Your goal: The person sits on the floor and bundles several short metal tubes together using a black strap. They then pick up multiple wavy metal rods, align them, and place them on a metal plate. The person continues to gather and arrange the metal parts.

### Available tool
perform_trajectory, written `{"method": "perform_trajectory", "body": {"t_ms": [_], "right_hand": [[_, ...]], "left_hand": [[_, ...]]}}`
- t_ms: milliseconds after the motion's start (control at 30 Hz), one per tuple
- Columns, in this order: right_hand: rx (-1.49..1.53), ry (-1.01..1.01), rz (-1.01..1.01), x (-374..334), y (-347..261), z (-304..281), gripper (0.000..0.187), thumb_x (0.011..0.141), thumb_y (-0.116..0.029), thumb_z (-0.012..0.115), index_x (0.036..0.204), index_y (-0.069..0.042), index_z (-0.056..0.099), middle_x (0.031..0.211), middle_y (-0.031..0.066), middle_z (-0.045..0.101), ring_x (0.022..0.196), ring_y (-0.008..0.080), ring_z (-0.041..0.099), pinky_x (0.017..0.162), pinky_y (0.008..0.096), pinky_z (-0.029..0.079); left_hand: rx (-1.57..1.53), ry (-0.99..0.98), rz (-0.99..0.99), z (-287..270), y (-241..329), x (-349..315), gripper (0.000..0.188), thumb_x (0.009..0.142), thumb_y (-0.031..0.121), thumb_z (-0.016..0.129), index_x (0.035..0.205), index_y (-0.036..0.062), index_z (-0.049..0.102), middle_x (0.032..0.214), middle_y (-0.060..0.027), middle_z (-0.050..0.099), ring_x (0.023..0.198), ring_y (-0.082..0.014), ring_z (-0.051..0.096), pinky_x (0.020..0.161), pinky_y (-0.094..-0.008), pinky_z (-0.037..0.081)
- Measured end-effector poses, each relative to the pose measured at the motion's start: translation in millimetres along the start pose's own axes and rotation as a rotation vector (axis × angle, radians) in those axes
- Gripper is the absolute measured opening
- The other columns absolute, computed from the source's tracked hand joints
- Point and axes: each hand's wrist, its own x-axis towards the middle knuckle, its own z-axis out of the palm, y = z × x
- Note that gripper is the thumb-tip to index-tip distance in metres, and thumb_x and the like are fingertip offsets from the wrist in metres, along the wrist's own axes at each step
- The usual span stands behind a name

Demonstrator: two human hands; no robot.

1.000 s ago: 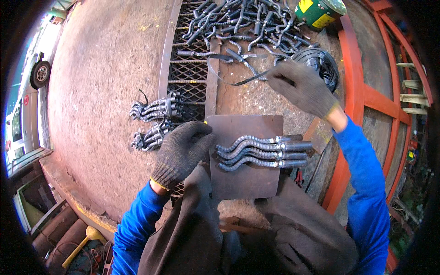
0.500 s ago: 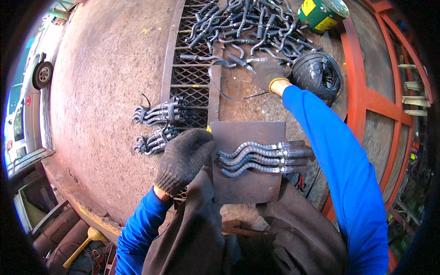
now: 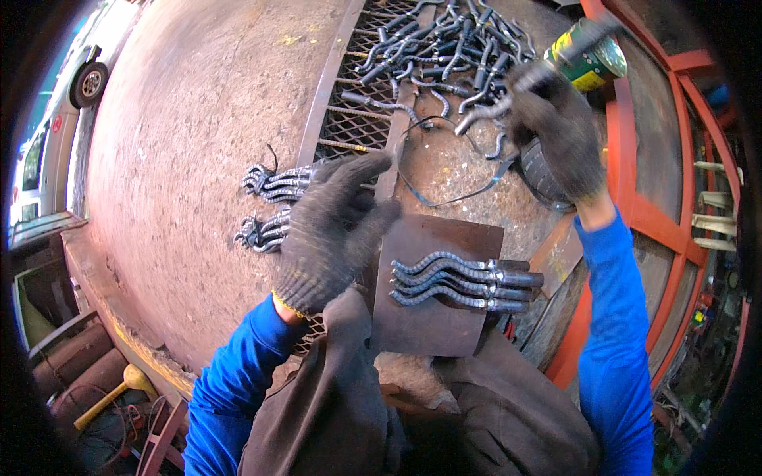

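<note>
Above the lap, my gloved left hand (image 3: 337, 222) is open, thumb and fingers apart, beside a flat brown metal plate (image 3: 432, 337). Across that plate, which rests over my thighs, lie several wavy ribbed steel rods (image 3: 444, 279) side by side, their dark sleeved ends pointing right. At the upper right my gloved right hand (image 3: 556, 131) is closed around another wavy ribbed steel rod (image 3: 480, 117), slightly blurred; its dark sleeve end sticks out past the hand, in front of a green can. Two tied bundles of such rods (image 3: 278, 184) sit left of my left hand, which partly hides them.
A heap of loose rods (image 3: 452, 47) lies at the far side, partly over a mesh grate (image 3: 357, 119). The green and yellow can (image 3: 591, 67) and a black round wrapped object (image 3: 544, 178) are near my right hand. A thin black strap (image 3: 413, 186) loops on the floor. Orange framing (image 3: 659, 218) runs along the right.
My right hand has lifted from the floor near the strap and now holds a rod farther right. My left hand has risen and opened out. The view has shifted slightly.
</note>
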Motion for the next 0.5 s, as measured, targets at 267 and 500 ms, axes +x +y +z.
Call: {"method": "perform_trajectory", "body": {"t_ms": [267,500], "right_hand": [[0.241,-0.077,0.293,-134,-27,34,0.038,0.085,-0.024,0.08,0.108,-0.005,0.056,0.089,0.0077,0.064,0.076,0.016,0.067,0.058,0.03,0.056],[-0.203,-0.136,0.402,-204,-44,-15,0.052,0.07,-0.021,0.09,0.112,-0.007,0.064,0.103,0.0085,0.067,0.091,0.0201,0.068,0.08,0.0351,0.057]], "left_hand": [[-0.078,-0.305,0.066,18,28,-27,0.029,0.09,0.021,0.072,0.115,0.0058,0.069,0.09,-0.0118,0.071,0.079,-0.0255,0.071,0.074,-0.0333,0.056],[-0.35,-0.779,-0.279,-13,17,-55,0.03,0.101,0.023,0.059,0.117,-0.0011,0.065,0.089,-0.0098,0.07,0.078,-0.0164,0.069,0.07,-0.0307,0.055]]}}
